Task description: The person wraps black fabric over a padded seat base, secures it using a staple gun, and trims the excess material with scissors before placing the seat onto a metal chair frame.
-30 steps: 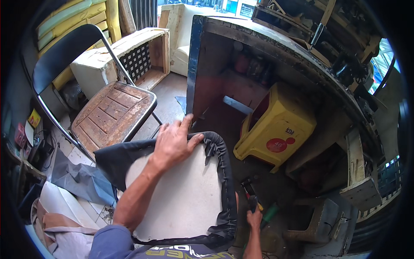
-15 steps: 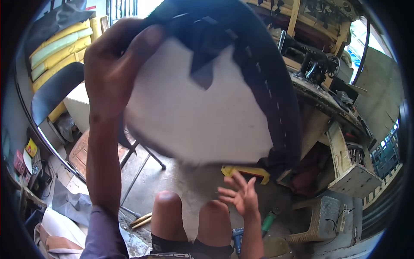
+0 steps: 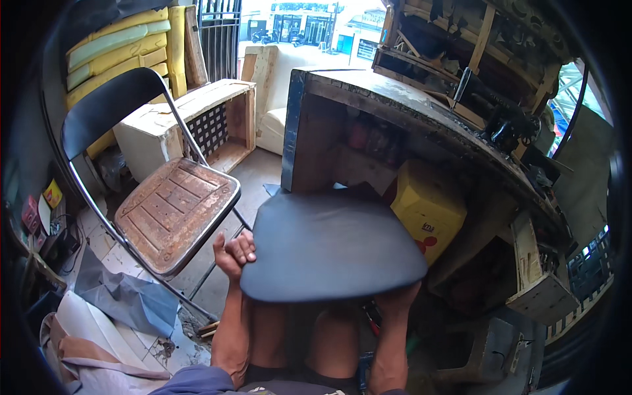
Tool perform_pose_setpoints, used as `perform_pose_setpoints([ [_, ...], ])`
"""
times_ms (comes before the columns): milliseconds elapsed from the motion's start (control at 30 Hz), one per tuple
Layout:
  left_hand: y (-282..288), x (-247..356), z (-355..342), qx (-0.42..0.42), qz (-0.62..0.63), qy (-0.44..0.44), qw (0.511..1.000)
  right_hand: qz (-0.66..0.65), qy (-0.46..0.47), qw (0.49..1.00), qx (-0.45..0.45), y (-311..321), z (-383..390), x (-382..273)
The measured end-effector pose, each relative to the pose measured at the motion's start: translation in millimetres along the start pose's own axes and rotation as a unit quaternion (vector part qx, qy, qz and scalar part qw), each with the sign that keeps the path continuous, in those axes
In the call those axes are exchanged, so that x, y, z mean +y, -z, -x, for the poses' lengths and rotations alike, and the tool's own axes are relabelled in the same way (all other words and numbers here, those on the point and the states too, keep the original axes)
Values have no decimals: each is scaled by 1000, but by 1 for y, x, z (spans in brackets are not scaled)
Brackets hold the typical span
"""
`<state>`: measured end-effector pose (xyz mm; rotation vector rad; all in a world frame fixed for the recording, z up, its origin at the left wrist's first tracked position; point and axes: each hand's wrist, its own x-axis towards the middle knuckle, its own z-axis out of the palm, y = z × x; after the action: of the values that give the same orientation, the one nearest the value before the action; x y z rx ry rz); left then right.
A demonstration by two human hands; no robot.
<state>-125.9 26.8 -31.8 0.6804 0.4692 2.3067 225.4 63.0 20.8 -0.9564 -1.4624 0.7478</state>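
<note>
Left hand [image 3: 235, 254] holds the black seat pad [image 3: 336, 247] by its edge; right hand [image 3: 399, 296] likely supports underneath, its grip hidden, cannot tell

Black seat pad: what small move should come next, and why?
I'd probably tilt the black seat pad to check its far edge, where what looks like loose dark fabric juts out; the left hand holds its left side and the half-hidden right hand is under the near right corner.
</note>
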Motion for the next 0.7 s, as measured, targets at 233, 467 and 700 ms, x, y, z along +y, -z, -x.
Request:
perform_pose_setpoints([
  [233,21,35,40,-115,-23,-9,993,-399,-217,890,24,54,66,28],
  [467,38,105,65,-41,-351,290,889,-148,-547,776,-277,142,213,42],
  [700,15,94,146,-95,-686,166,702,130,-454,846,-248,151,248,19],
])
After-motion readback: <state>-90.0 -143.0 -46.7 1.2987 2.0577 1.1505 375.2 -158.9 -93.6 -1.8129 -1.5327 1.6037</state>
